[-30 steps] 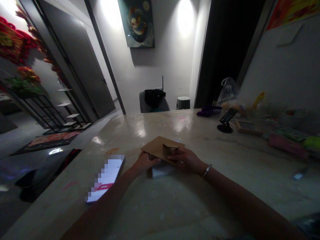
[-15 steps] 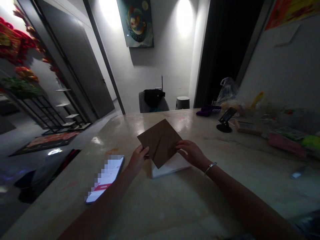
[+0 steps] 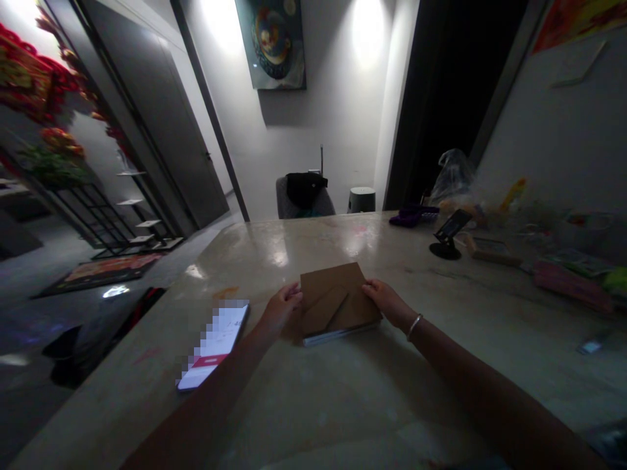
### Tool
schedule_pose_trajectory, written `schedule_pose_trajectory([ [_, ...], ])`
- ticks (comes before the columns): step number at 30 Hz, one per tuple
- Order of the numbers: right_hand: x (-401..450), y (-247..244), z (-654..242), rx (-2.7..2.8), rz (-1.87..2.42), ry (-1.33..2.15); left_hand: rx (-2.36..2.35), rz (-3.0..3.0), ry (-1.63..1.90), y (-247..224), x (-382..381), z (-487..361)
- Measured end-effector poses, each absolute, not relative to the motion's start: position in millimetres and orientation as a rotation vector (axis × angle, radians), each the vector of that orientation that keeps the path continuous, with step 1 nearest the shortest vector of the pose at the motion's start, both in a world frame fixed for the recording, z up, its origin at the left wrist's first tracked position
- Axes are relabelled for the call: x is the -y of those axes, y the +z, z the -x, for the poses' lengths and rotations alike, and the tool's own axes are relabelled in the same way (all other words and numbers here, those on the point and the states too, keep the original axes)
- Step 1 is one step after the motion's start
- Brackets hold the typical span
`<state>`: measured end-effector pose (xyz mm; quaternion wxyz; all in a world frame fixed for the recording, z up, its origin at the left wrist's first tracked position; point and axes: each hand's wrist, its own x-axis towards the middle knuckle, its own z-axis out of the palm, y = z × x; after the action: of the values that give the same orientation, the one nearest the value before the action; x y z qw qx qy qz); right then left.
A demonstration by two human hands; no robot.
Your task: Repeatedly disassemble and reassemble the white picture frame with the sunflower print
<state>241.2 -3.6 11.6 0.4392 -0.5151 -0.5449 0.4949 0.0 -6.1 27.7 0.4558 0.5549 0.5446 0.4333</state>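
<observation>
A brown backing board (image 3: pixel 321 287) with a fold-out stand strip on its face lies over a flat white frame (image 3: pixel 337 336). Only the frame's near edge shows; the board covers the rest. At the board's left edge, my left hand (image 3: pixel 281 308) has its fingers closed on it. My right hand (image 3: pixel 389 303), with a bracelet at the wrist, grips the upper right edge with thumb and fingers.
A lit phone (image 3: pixel 215 346) lies left of my left forearm on the marble table (image 3: pixel 313 405). Farther right are a black phone stand (image 3: pixel 448 238), a purple item (image 3: pixel 411 215), a wooden frame (image 3: pixel 492 249) and a pink packet (image 3: pixel 571 285). A chair (image 3: pixel 306 196) stands beyond the far edge.
The board has come down and turned from a diamond slant to line up over the white frame. Both hands moved with it, and the right hand shifted slightly right.
</observation>
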Motion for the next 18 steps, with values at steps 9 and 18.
schedule_pose_trajectory([
  [9,-5,13,-242,1.421,1.381,1.149,-1.238,-1.405,0.972,26,22,-5],
  [18,-6,6,-244,1.562,1.347,1.062,-1.157,-1.343,0.955,21,36,-12],
])
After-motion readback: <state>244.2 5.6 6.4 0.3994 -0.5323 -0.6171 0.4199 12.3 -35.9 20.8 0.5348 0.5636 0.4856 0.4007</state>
